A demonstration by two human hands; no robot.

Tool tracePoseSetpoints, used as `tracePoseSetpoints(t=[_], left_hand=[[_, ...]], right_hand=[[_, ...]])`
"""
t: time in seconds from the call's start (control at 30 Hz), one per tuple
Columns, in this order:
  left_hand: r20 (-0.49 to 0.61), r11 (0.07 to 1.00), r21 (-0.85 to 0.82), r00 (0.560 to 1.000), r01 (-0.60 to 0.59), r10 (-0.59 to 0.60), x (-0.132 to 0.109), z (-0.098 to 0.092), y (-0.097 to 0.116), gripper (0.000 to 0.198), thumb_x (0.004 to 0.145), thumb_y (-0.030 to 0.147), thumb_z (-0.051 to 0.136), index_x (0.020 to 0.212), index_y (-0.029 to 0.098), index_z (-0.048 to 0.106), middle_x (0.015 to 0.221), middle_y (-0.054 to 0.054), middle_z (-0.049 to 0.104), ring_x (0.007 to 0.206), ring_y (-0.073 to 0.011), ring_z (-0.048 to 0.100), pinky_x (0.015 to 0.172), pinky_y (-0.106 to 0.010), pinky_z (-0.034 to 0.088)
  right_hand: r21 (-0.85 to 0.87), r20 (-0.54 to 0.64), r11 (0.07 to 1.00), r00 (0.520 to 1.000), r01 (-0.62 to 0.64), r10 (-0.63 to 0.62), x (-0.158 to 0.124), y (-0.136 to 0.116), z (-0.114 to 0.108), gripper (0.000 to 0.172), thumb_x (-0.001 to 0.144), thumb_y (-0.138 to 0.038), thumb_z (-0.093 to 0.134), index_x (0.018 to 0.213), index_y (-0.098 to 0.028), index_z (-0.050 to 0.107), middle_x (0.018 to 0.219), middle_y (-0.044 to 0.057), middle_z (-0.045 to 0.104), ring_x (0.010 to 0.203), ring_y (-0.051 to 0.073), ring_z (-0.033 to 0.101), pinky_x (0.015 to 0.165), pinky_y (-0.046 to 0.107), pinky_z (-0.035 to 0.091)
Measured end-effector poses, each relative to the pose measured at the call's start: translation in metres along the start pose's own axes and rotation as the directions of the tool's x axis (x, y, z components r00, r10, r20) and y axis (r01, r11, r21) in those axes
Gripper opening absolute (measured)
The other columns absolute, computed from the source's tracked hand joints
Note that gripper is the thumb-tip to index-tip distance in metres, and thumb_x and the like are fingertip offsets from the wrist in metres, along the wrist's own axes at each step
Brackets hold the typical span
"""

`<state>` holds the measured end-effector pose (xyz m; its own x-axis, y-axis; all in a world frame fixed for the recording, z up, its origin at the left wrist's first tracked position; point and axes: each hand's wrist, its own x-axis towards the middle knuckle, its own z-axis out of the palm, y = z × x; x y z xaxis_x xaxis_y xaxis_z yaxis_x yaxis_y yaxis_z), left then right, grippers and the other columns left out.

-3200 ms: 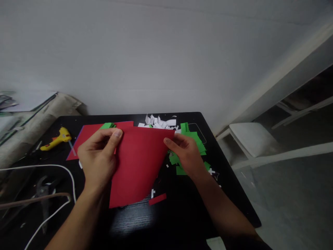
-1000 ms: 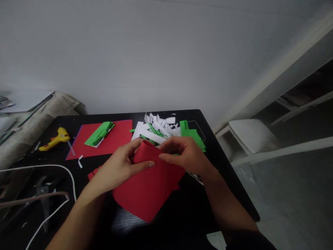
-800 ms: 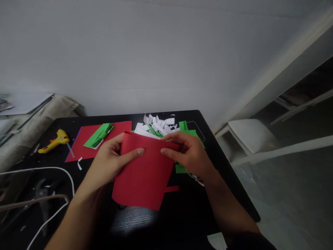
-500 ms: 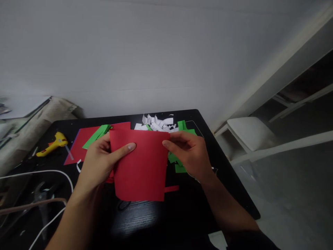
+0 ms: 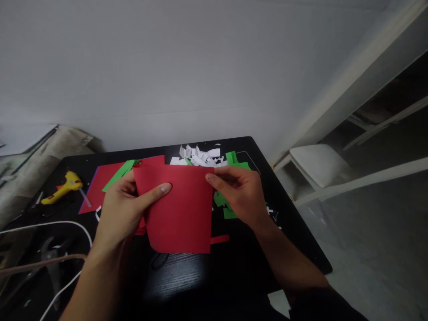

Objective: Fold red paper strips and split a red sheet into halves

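The red sheet point(image 5: 180, 209) hangs over the desk point(image 5: 240, 267), equally near both hands: the left hand point(image 5: 121, 208) clasps it at ten o'clock, fingers of the right hand point(image 5: 242, 194) pinch its one-o'clock corner. Long axis unclear.

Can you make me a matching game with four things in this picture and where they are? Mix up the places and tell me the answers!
Things:
1. Curved red sheet
2. Yellow glue gun
3. Heap of white scraps
4. White seat

Places:
A. Near the far edge of the table
B. Beyond the table's right edge
C. Held by the left hand and the right hand
D. On the table's left side

Right pairs: 1-C, 2-D, 3-A, 4-B
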<state>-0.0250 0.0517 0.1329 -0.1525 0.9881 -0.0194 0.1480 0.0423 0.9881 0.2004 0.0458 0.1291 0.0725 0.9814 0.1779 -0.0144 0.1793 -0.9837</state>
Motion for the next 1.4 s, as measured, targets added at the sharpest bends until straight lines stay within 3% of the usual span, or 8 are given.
tracePoseSetpoints(t=[0.23,0.4,1.07,1.27,1.4], left_hand=[[0.017,1.0,-0.009,1.0,-0.004,0.004,0.0,-0.0012,0.0003,0.029,0.07,0.039,0.091,0.091,0.027,0.074,0.093,-0.004,0.08,0.078,-0.0254,0.076,0.059,-0.034,0.065],[0.009,0.998,-0.057,1.0,0.019,-0.018,0.0011,-0.0017,-0.0003,0.029,0.067,0.036,0.093,0.088,0.025,0.075,0.088,-0.002,0.079,0.074,-0.0212,0.075,0.062,-0.031,0.065],[-0.038,0.996,-0.08,0.998,0.041,-0.044,-0.0019,0.0027,0.0054,0.034,0.061,0.038,0.096,0.086,0.024,0.077,0.086,-0.002,0.079,0.071,-0.0196,0.073,0.063,-0.03,0.064],[0.13,0.984,-0.173,0.991,0.05,-0.028,0.0024,-0.0026,-0.0014,0.025,0.081,0.04,0.083,0.099,0.023,0.077,0.092,-0.004,0.08,0.077,-0.0195,0.073,0.068,-0.029,0.061],[0.094,0.976,-0.218,0.995,0.0,0.021,0.0031,-0.003,-0.0017,0.016,0.088,0.04,0.076,0.092,0.024,0.075,0.083,-0.001,0.076,0.066,-0.0146,0.065,0.063,-0.025,0.055]], right_hand=[[-0.005,0.005,1.0,1.0,-0.01,0.01,0.0001,-0.0007,-0.0004,0.014,0.082,-0.036,0.082,0.087,-0.023,0.081,0.081,0.002,0.08,0.075,0.019,0.075,0.069,0.034,0.065],[-0.019,0.004,1.0,1.0,-0.018,0.018,0.0006,-0.0023,0.0001,0.014,0.082,-0.036,0.081,0.086,-0.023,0.081,0.079,0.002,0.079,0.073,0.019,0.075,0.067,0.034,0.065],[-0.031,0.007,0.999,1.0,-0.007,0.008,0.0017,0.0027,-0.0027,0.015,0.083,-0.038,0.082,0.088,-0.024,0.081,0.083,0.003,0.08,0.077,0.02,0.076,0.073,0.036,0.066],[-0.036,0.009,0.999,1.0,-0.005,0.005,0.0033,0.0058,-0.0053,0.015,0.084,-0.037,0.082,0.09,-0.024,0.081,0.085,0.003,0.08,0.08,0.02,0.076,0.077,0.037,0.066],[-0.022,0.004,1.0,1.0,0.001,-0.001,0.0038,0.0049,-0.0062,0.013,0.083,-0.035,0.084,0.089,-0.024,0.081,0.084,0.002,0.081,0.079,0.019,0.076,0.075,0.035,0.065]])
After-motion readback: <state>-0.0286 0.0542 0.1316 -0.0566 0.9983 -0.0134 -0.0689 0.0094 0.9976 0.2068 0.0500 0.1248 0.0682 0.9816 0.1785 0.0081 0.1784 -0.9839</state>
